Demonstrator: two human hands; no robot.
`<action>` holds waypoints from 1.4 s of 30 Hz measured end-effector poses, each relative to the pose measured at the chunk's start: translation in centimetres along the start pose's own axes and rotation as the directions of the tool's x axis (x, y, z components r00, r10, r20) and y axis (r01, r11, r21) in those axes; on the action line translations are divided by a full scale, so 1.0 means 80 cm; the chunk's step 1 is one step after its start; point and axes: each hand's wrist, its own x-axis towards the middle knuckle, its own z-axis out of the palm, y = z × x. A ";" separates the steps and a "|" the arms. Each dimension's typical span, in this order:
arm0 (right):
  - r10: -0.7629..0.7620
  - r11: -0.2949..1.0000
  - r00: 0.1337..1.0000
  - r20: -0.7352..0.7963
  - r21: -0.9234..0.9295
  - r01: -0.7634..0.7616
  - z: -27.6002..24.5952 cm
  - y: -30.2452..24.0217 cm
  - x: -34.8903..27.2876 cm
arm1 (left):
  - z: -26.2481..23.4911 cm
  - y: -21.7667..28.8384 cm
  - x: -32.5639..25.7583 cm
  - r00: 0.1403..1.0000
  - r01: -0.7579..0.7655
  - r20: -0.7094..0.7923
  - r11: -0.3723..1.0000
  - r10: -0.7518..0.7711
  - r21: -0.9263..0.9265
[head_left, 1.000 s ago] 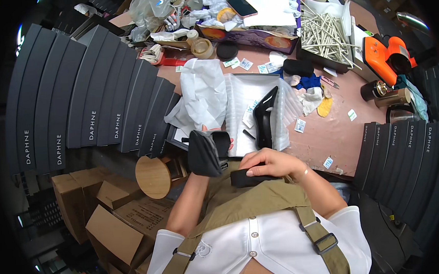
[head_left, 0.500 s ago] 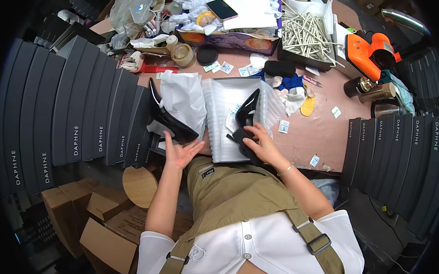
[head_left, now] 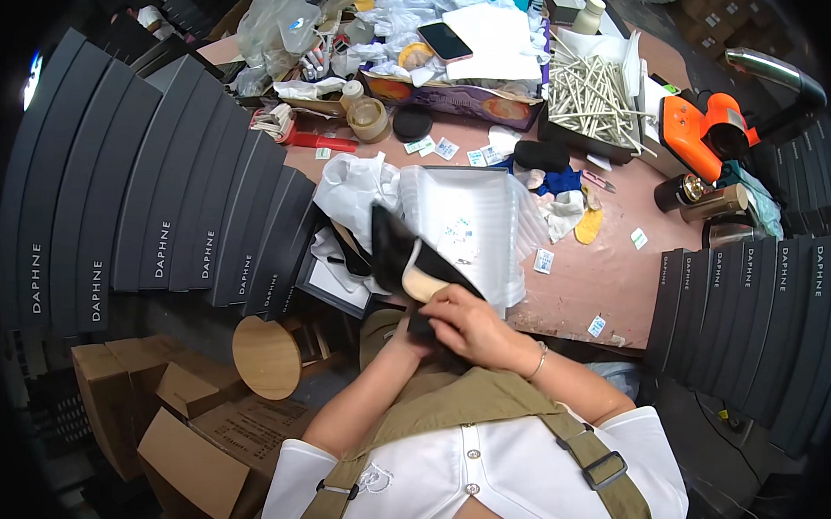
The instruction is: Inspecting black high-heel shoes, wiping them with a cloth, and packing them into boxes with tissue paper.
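Centre: glossy black shoe with tan insole (head_left: 395, 246) is hanging before white foam-lined open box (head_left: 459, 197) | right hand (head_left: 477, 329) is pinching its rear | left hand (head_left: 413, 341) is seemingly supporting it underneath, freeing the right; left grip hidden, cannot tell

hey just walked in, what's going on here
A person is holding a black shoe up in front of their body, with its pale inside showing. The right hand has its fingers on the shoe; the left hand is close below, its grip partly hidden. Beyond them on the table, an open box with a see-through wrap has small packets in it. Rows of dark grey boxes flank both sides.
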 end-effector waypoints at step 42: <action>-0.009 0.708 0.898 -0.439 -0.637 -0.304 -0.151 0.120 -0.009 | 0.022 0.058 0.012 0.936 -0.037 -0.339 0.982 0.099 0.184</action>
